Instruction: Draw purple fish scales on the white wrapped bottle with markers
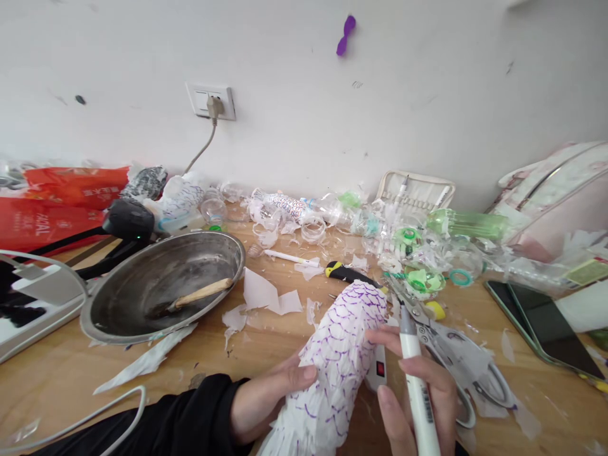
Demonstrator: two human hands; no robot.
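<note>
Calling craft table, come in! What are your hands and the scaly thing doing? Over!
Left hand holding white scaly form. Right hand gripping marker. Purple scale lines on form. Scissors lying close by right hand.

Long black sleeve point(202, 411) with soft folds

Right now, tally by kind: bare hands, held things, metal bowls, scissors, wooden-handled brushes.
Bare left hand and bare right hand: 2
Long white form with purple scale marks: 1
White marker with grey tip: 1
Oval grey metal bowl: 1
Grey-handled metal scissors: 1
Wooden-handled brush: 1
Total: 7
</note>
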